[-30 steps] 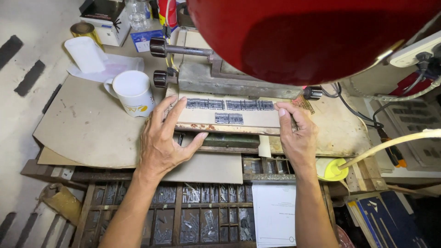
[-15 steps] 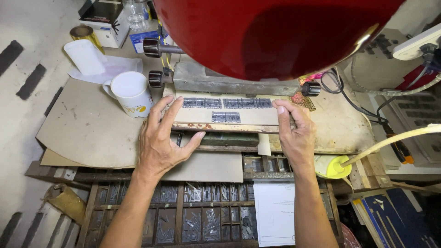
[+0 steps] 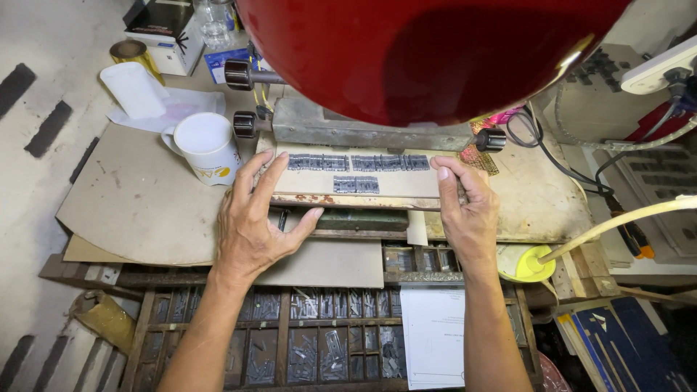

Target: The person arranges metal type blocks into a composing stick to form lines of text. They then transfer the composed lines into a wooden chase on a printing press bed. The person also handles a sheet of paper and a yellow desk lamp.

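Note:
A flat rusty-edged tray (image 3: 396, 185) lies in front of me with two rows of small grey metal type blocks (image 3: 357, 162) on its pale surface, a longer row above a short one. My left hand (image 3: 255, 221) grips the tray's left end, fingers spread on top and thumb along the front edge. My right hand (image 3: 467, 210) holds the right end, fingertips by the end of the upper row. A big glossy red rounded machine part (image 3: 428, 54) hangs above and hides what lies behind the tray.
A white mug (image 3: 205, 145) stands left of the tray on a brown cardboard sheet (image 3: 131, 203). Below the hands is a wooden type case (image 3: 312, 341) of compartments with a white paper sheet (image 3: 434, 334). A yellow funnel (image 3: 526, 263), cables and boxes crowd the right.
The view has shifted slightly. Both hands stay on the tray's ends; my left fingers have spread a little further over its left end.

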